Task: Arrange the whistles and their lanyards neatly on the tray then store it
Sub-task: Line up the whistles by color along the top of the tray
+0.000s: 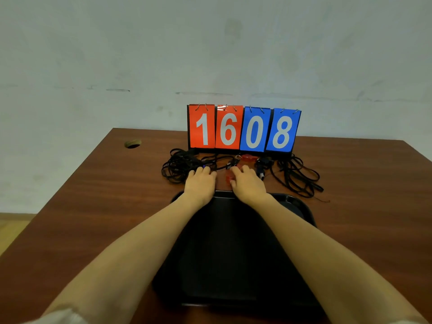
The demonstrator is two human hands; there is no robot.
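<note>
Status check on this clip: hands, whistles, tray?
Both hands on the whistle pile; right touching red plastic whistle, grip unclear. Black plastic tray bare. Tangled black lanyards unsorted.

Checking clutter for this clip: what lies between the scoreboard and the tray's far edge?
In the head view, tangled black lanyards, red whistles and both hands, left and right, fill the strip between the scoreboard and the tray.
</note>
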